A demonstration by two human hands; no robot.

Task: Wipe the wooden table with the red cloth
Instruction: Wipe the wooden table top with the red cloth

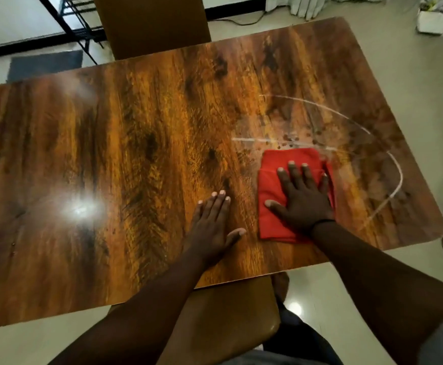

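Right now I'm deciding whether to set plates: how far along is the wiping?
Early. The right hand presses the red cloth flat on the wooden table; the left hand rests bare beside it. A pale arc of wet streaks and droplets remains beyond the cloth.

We count one wooden table (136,154) and one red cloth (275,185). Two hands show: one left hand (212,227), one right hand (303,198). We log two chairs, a far chair (152,25) and a near chair (223,320). We also note one dark mat (45,65), one black metal rack (75,22), and one wristband (323,223).
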